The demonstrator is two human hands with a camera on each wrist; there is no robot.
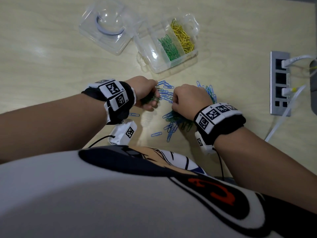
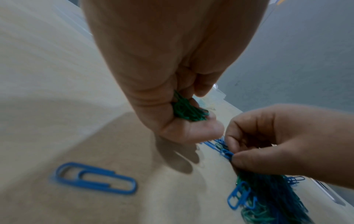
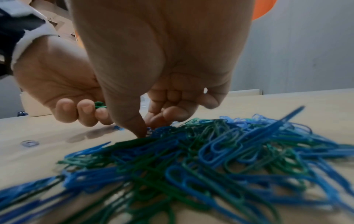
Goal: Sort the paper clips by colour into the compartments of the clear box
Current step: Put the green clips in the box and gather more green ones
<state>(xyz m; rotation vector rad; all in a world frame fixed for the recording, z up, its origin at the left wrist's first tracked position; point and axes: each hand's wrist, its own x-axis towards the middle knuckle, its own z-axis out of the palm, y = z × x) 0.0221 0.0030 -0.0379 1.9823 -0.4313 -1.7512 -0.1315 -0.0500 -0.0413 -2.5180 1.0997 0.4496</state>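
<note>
- The left hand (image 1: 145,91) is curled into a loose fist just above the bench (image 1: 51,54), its fingers (image 2: 191,133) wrapped round a bunch of green clips (image 2: 188,111) that sticks out between palm and fingertips.
- The right hand (image 1: 189,98) sits just beside it, over the mixed pile (image 3: 210,159) of blue and green clips; its fingers (image 2: 254,159) are bent, with thumb and forefinger pinched together on a blue clip (image 2: 227,154) at the pile's edge.
- The pile spreads on the bench under and around the right hand, with blue clips also lying between the two hands.
- A few stray blue clips lie apart from the pile nearer the person; one single blue clip (image 2: 95,178) lies flat by the left wrist.
- The clear box (image 1: 154,64) stands open on the bench beyond the hands, well apart from the pile.
- Its rightmost compartment holds yellow clips (image 1: 182,37), the next one holds green clips (image 1: 169,46), and the left part shows no clips.
- The box's clear lid (image 1: 106,26) lies flat to the left of the box, touching it.
- A grey socket strip (image 1: 279,83) with white plugs and cables sits at the right edge of the bench.
</note>
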